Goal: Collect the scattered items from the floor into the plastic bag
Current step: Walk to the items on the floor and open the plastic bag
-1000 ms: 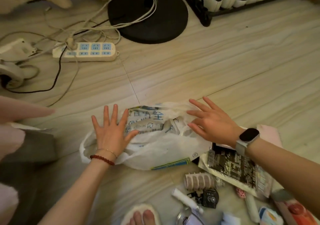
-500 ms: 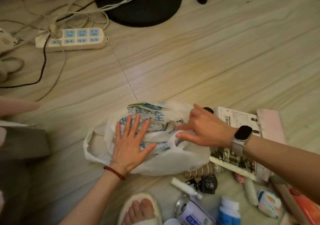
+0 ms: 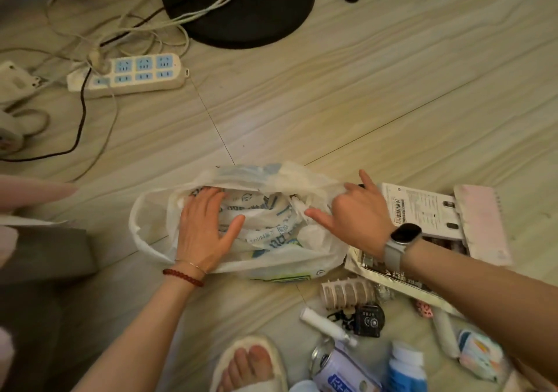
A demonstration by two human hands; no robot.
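Floor (image 3: 362,95), pale wood-grain boards, bearing everything. Plastic bag (image 3: 241,240), white, thin and crumpled, lying at centre, mouth partly spread; likely light, limp and slippery, best taken by the rim or a handle loop. Left hand (image 3: 205,231), open, palm pressed flat inside the mouth, gripping nothing. Right hand (image 3: 356,219), fingers curled on the bag's right rim, apparently pinching the film. Scattered items, not yet collected, near the right of the bag: flat printed box (image 3: 422,210), can (image 3: 335,370), blue bottle (image 3: 406,370), white tube (image 3: 326,326).
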